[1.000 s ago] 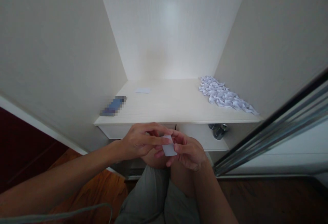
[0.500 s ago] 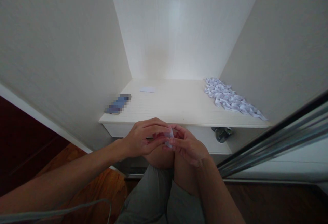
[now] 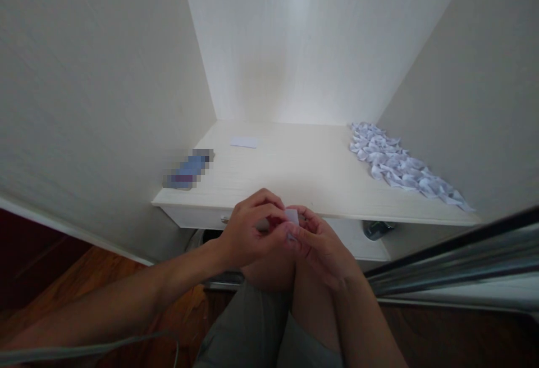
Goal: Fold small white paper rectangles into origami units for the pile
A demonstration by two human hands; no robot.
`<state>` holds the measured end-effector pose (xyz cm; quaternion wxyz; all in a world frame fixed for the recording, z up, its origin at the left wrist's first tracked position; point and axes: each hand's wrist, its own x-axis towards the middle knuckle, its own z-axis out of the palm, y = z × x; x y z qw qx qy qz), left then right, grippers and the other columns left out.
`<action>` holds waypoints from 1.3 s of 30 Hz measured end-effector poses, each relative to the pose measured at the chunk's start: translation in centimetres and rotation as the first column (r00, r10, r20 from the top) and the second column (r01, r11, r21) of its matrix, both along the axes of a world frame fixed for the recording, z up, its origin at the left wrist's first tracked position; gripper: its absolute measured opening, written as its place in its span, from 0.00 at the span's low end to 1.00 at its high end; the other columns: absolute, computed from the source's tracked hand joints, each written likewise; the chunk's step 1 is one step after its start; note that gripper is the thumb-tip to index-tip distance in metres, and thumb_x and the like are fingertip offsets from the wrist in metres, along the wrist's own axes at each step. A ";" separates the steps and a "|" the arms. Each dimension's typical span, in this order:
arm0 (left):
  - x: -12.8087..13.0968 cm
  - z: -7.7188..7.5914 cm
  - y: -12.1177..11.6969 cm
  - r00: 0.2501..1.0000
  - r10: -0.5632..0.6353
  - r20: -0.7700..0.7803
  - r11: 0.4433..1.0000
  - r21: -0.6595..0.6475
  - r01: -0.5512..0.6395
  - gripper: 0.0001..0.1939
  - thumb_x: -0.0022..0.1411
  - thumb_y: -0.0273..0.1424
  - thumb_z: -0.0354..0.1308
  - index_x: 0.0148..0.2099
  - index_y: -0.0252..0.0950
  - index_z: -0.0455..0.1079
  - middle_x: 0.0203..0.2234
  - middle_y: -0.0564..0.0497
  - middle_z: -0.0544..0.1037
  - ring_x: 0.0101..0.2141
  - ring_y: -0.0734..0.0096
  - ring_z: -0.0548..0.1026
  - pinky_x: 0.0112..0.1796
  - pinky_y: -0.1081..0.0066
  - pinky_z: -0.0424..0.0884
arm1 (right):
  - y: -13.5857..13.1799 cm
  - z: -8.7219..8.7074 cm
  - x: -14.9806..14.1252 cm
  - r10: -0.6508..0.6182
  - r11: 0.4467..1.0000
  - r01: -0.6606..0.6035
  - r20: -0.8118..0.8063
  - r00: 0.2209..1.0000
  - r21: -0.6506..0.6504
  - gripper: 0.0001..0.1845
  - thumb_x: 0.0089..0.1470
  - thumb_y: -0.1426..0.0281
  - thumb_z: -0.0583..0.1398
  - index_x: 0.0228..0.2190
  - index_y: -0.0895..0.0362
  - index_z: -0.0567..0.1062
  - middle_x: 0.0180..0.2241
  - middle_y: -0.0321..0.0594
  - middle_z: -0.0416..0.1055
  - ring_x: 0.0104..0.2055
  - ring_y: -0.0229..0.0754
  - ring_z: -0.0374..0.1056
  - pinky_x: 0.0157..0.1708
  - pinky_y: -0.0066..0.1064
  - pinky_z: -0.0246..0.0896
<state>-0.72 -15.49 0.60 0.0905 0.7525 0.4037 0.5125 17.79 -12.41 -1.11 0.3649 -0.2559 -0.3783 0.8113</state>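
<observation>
A small piece of white paper (image 3: 291, 216) is pinched between my two hands, above my knees and just in front of the shelf edge. My left hand (image 3: 259, 225) grips its left side with thumb and fingers. On the other side, my right hand (image 3: 320, 242) holds it with the thumb on top and the fingers curled behind. Fingers cover much of the paper, so its full shape is hidden. Many folded white paper pieces (image 3: 400, 163) lie in a long heap along the right side of the shelf.
On the white shelf (image 3: 295, 166) lies a flat white paper strip (image 3: 244, 142) near the back left. A blurred-out bluish item (image 3: 189, 170) rests at the left edge. Below the shelf are a drawer handle (image 3: 225, 219) and a dark can-like object (image 3: 378, 229). A metal-edged sliding door frame (image 3: 463, 261) stands right.
The head view has shifted a little closer to the shelf. Both hands still hold the paper, and more of its flat top shows between the fingers.
</observation>
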 end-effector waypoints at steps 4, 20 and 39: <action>0.3 -0.2 1.3 0.996 0.083 0.027 0.987 -0.140 -0.078 0.04 0.64 0.26 0.61 0.35 0.35 0.77 0.42 0.44 0.78 0.39 0.67 0.79 0.40 0.67 0.77 | 1.1 0.2 -0.6 -0.108 0.993 0.109 0.038 0.993 -0.040 0.24 0.45 0.69 0.77 0.43 0.54 0.78 0.38 0.38 0.83 0.40 0.40 0.80 0.41 0.31 0.76; -2.6 -2.3 9.5 0.957 0.291 -0.005 0.813 -0.526 -0.250 0.14 0.60 0.27 0.61 0.48 0.36 0.80 0.28 0.53 0.79 0.24 0.71 0.77 0.27 0.72 0.73 | 10.0 1.2 -2.7 -0.525 0.611 -0.397 0.726 0.443 0.685 0.19 0.58 0.75 0.64 0.51 0.58 0.77 0.35 0.43 0.80 0.36 0.46 0.77 0.45 0.42 0.72; -5.4 -2.4 11.8 0.861 0.335 -0.383 0.848 -0.276 -0.452 0.05 0.67 0.34 0.63 0.41 0.40 0.78 0.26 0.56 0.77 0.22 0.74 0.73 0.23 0.73 0.69 | 20.7 -0.3 -2.9 -0.218 -0.251 -0.571 0.529 0.820 0.781 0.09 0.66 0.70 0.61 0.42 0.60 0.80 0.42 0.49 0.79 0.42 0.48 0.71 0.41 0.42 0.72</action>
